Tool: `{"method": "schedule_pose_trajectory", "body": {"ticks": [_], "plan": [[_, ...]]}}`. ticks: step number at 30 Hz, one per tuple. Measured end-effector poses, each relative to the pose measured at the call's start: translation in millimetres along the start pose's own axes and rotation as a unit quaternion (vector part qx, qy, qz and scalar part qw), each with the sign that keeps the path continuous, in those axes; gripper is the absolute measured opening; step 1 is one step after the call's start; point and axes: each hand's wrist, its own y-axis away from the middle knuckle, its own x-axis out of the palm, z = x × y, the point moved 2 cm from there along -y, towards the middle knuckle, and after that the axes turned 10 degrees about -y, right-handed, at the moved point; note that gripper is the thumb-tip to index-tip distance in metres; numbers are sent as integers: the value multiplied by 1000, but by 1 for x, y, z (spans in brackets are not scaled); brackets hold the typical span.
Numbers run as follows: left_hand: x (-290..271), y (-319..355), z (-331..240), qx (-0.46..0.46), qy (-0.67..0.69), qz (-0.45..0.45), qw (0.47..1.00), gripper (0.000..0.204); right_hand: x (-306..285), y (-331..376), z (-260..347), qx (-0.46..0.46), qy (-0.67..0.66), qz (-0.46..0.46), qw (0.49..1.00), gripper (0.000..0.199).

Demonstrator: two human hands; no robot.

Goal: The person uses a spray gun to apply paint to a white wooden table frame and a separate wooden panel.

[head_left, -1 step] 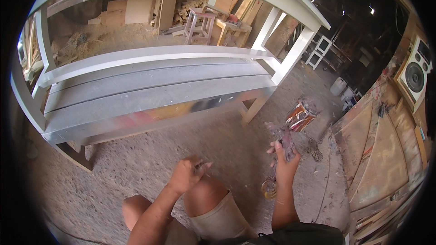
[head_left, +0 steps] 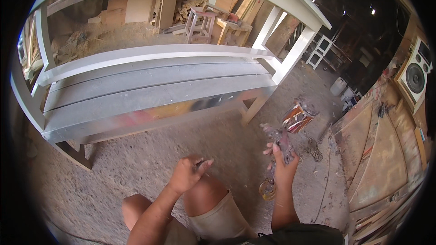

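A paint-caked spray gun (head_left: 285, 143) is in my right hand (head_left: 285, 156), fingers wrapped round its handle. Its paint cup (head_left: 299, 117), streaked brown and white, sits tilted at the far side of the gun. A round gauge-like piece (head_left: 267, 189) hangs below the grip. My left hand (head_left: 190, 172) is closed and rests at my bare knee; what its curled fingers hold, if anything, is hidden. Ahead stands a large white and grey wooden frame (head_left: 159, 81) with a slatted lower shelf, apart from both hands. Red, yellow and dark patches mark the shelf's front edge.
Behind the frame are a small stool (head_left: 200, 24), a low wooden bench (head_left: 234, 31) and stacked wood offcuts (head_left: 193, 9). To the right lie leaning boards (head_left: 379, 154) and a speaker cabinet (head_left: 414, 77). A thin cable (head_left: 324, 190) runs over the rough floor.
The spray gun and its cup have shifted very slightly left in my right hand. My left hand stays at the knee.
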Motion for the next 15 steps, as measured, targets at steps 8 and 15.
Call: {"method": "schedule_pose_trajectory", "body": {"ticks": [8, 15], "plan": [[-10, 0, -35, -102, 431, -37, 896, 43, 41, 59, 21, 54, -81, 246, 964, 38], [-24, 9, -32, -75, 491, -16, 868, 37, 60, 73, 29, 48, -85, 314, 944, 27]]}}
